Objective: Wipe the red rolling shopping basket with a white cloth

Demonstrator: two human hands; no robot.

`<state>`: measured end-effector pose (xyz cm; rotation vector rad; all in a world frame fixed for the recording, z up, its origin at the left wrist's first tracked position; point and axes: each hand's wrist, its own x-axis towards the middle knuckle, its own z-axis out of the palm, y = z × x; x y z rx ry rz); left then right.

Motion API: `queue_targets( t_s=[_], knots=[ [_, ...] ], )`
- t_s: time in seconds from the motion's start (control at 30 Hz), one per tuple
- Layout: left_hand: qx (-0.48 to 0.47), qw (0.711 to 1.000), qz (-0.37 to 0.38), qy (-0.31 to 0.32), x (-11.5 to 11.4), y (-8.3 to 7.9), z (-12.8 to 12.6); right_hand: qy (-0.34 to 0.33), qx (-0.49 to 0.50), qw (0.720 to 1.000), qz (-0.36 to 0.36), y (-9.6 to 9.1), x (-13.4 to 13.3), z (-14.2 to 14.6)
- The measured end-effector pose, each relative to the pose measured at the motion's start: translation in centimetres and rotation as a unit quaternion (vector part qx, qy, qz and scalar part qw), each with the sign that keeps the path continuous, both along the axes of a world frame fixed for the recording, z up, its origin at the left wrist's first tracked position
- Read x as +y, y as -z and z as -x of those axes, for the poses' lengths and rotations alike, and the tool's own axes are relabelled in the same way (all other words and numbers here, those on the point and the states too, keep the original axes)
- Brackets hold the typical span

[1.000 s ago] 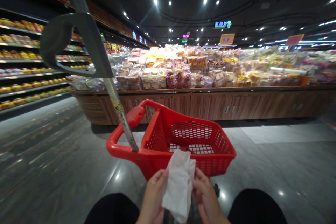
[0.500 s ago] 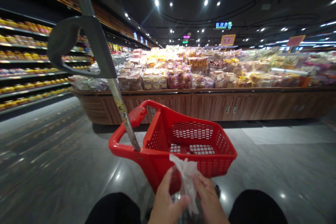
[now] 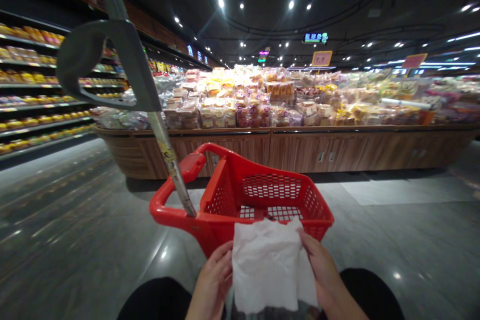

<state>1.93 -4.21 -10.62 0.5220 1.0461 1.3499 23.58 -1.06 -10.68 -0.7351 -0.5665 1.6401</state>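
Note:
A white tissue (image 3: 270,265) is spread out flat between my two hands at the bottom middle of the head view. My left hand (image 3: 212,282) pinches its left edge and my right hand (image 3: 324,275) holds its right edge, fingers closed on the paper. Just beyond the tissue stands a red plastic shopping basket (image 3: 228,195) on the floor, nothing visible inside it. Its grey pull handle (image 3: 123,67) rises steeply toward the upper left.
A long wooden display counter (image 3: 337,147) piled with bagged bread runs across the middle. Shelves of packaged goods (image 3: 33,105) line the left wall. Glossy grey floor (image 3: 75,230) lies all around the basket. My dark-trousered knees show at the bottom edge.
The tissue was folded long, then bunched up between my fingers, and is now opened out wide. My hands have moved apart to its two edges.

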Motion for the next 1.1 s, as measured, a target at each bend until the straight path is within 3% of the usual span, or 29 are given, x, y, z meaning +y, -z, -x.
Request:
queue_targets(
  t_s=[0.1,0.13,0.2,0.27,0.37,0.47,0.57,0.63,0.67,0.77,0.83,0.87,0.97,1.03,1.1],
  knots=[
    [0.078,0.991,-0.037,-0.101,-0.1,0.0,0.1,-0.008,0.005,1.0,0.022,-0.9,-0.6,0.1],
    [0.093,0.989,-0.05,-0.106,-0.2,0.0,0.0,0.005,-0.003,1.0,0.02,-1.2,-0.9,0.2],
    [0.081,0.994,-0.047,-0.054,-0.6,0.0,-0.7,0.022,-0.023,0.999,0.014,-1.6,-1.5,0.8],
    [0.012,0.999,-0.019,0.038,-1.0,0.2,-1.7,0.007,-0.037,0.999,0.006,-1.7,-2.2,1.8],
    [-0.103,0.986,-0.011,0.129,-1.7,0.5,-3.5,-0.086,-0.052,0.995,-0.028,-1.4,-3.2,3.5],
    [-0.12,0.985,-0.013,0.125,-2.0,0.4,-4.5,-0.133,-0.1,0.98,-0.105,-0.9,-3.5,4.3],
    [-0.079,0.993,-0.004,0.086,-1.8,0.0,-4.4,-0.028,-0.256,0.944,-0.207,-0.5,-2.9,3.6],
    [-0.052,0.996,-0.023,0.062,-1.6,-0.1,-4.0,0.051,-0.339,0.912,-0.227,-0.1,-2.5,2.9],
    [-0.039,0.997,-0.036,0.059,-1.5,-0.2,-3.9,0.057,-0.344,0.91,-0.223,0.3,-2.4,2.7],
    [0.033,0.989,-0.084,0.113,-1.2,-0.2,-3.4,-0.066,-0.266,0.941,-0.201,1.8,-2.3,3.1],
    [0.12,0.974,-0.125,0.149,-0.9,-0.4,-2.9,-0.12,-0.248,0.946,-0.168,2.5,-2.0,3.5],
    [0.17,0.965,-0.139,0.145,-0.8,-0.7,-2.5,-0.112,-0.264,0.946,-0.151,2.4,-1.7,3.5],
    [0.31,0.938,-0.15,0.026,-0.6,-2.3,-0.3,0.014,-0.364,0.921,-0.141,0.4,0.5,1.8],
    [0.411,0.887,-0.18,-0.108,-0.3,-3.9,2.0,0.166,-0.447,0.859,-0.189,-1.6,2.4,0.1],
    [0.544,0.773,-0.249,-0.21,0.4,-5.5,4.4,0.245,-0.51,0.769,-0.298,-2.8,4.2,-1.0]
  ],
)
